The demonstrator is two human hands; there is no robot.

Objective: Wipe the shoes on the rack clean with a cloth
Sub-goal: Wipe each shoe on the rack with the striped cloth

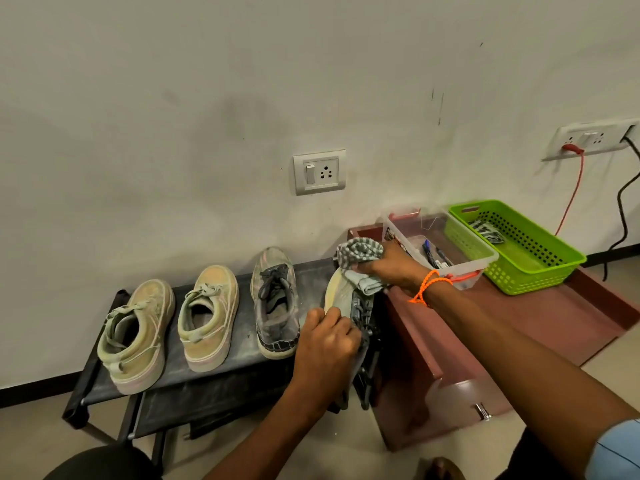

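Observation:
A black shoe rack (221, 379) holds two pale beige sneakers (136, 332) (209, 315) and a grey laced sneaker (277, 303). At the rack's right end, a second grey sneaker (341, 294) is tipped on its side with its pale sole facing left. My left hand (327, 344) grips that sneaker near the heel. My right hand (389, 265) holds a grey checked cloth (360, 258) bunched against the toe end of the sole.
A maroon cabinet (485, 341) stands right of the rack. On it sit a clear plastic tray (446, 247) with pens and a green perforated basket (519, 251) holding another cloth. A wall socket (319, 172) is above; red and black cables hang at the far right.

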